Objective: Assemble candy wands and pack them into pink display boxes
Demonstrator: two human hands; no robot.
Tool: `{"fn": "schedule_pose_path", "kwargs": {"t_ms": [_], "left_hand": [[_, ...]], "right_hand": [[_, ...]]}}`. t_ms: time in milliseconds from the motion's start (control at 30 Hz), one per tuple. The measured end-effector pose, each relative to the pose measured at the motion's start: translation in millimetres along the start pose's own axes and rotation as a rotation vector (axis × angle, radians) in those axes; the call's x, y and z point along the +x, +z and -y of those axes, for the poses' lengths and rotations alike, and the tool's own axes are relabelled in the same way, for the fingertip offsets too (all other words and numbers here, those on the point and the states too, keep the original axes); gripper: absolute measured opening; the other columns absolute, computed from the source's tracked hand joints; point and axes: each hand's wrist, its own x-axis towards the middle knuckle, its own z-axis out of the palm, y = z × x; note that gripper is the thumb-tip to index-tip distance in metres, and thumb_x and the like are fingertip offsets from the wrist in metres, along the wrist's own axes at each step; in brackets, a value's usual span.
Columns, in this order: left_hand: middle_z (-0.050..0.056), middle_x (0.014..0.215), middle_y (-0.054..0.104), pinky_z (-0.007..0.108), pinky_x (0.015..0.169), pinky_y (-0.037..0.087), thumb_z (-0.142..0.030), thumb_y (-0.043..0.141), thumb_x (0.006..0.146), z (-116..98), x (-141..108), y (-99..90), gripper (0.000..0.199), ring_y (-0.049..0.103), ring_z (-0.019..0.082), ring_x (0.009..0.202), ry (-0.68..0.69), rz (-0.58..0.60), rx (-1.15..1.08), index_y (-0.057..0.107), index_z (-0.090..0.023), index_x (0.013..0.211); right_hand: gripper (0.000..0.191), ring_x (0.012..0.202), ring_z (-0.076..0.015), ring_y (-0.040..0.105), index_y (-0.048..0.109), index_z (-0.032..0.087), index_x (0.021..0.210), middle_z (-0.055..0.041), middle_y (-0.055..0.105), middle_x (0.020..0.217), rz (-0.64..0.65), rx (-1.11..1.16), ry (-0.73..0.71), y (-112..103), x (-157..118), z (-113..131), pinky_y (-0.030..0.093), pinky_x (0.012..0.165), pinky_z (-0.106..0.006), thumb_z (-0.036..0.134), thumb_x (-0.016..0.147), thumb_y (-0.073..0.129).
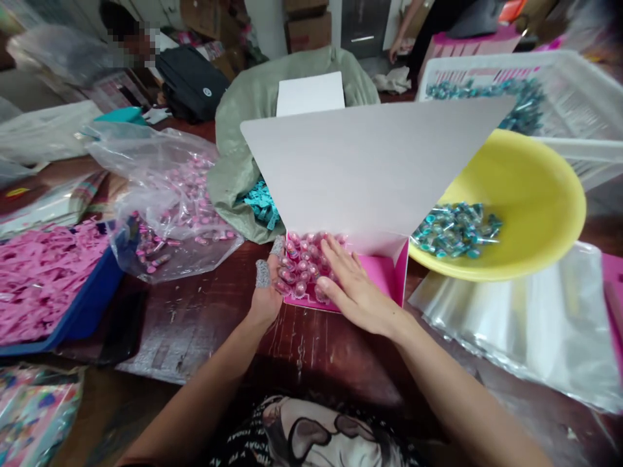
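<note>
My right hand [355,288] lies flat with its fingers spread over small pink-wrapped sweets [302,267], which fill an open pink cardboard box [384,275]. The box's large white lid [365,165] stands tilted up behind them. My left hand [265,292] is cupped against the sweets at the box's left side, with grey finger cots on two fingers. Neither hand clearly grips anything, and the box's left wall is hidden behind the sweets and my left hand.
A yellow basin [535,201] holds teal-wrapped sweets, and a white crate [487,78] stands behind it. To the left lie a transparent bag of pink sweets [170,207] and a blue tray [82,305] of pink shreds. A co-worker sits at the top left.
</note>
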Motion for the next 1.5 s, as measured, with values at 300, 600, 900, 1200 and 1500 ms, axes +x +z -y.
{"fn": "schedule_pose_path", "kwargs": {"t_ms": [300,600,900,1200,1500], "left_hand": [[0.011,0.136,0.063,0.052,0.094,0.057,-0.081,0.031,0.089,-20.9,45.4,-16.6,0.074,0.065,0.032,0.119,-0.15,-0.034,-0.043,0.063,-0.029,0.13],[0.005,0.094,0.077,0.049,0.101,0.053,-0.047,0.078,0.078,-17.9,84.8,4.5,0.033,0.07,0.029,0.105,-0.202,0.009,-0.027,0.073,-0.023,0.099],[0.006,0.108,0.076,0.048,0.102,0.052,-0.034,0.074,0.082,-20.3,92.8,0.4,0.03,0.068,0.028,0.108,-0.164,0.094,0.002,0.073,-0.021,0.109],[0.006,0.147,0.057,0.046,0.114,0.041,-0.054,0.053,0.097,-2.5,29.4,-53.0,0.04,0.052,0.028,0.137,0.164,-0.033,0.079,0.062,-0.032,0.13],[0.004,0.16,0.04,0.044,0.124,0.028,-0.068,0.035,0.098,-0.8,-6.4,-35.6,0.064,0.033,0.028,0.15,0.151,0.149,0.172,0.043,-0.033,0.151]], "right_hand": [[0.04,0.107,-0.0281,0.072,0.07,0.017,0.12,-0.014,0.074,0.118,-0.452,0.161,0.308,-16.0,6.9,-61.9,0.057,0.097,-0.051,0.046,0.094,0.06],[0.019,0.098,-0.0195,0.074,0.076,0.031,0.107,-0.0008,0.077,0.104,-0.365,-0.015,0.078,-12.9,40.9,-28.8,0.062,0.092,-0.04,0.03,0.097,0.059],[0.02,0.1,-0.0194,0.072,0.074,0.029,0.111,-0.0024,0.077,0.107,-0.261,-0.107,0.105,-29.2,52.7,-19.1,0.06,0.094,-0.041,0.028,0.096,0.061],[0.064,0.11,-0.0267,0.069,0.048,0.027,0.147,-0.0129,0.061,0.137,0.07,-0.207,0.247,-37.1,-91.4,-1.5,0.064,0.081,-0.04,0.047,0.09,0.068],[0.03,0.084,-0.0167,0.072,0.06,0.023,0.126,-0.0055,0.075,0.106,-0.219,-0.386,0.107,21.0,-48.7,20.0,0.06,0.07,-0.03,0.036,0.098,0.06]]}}
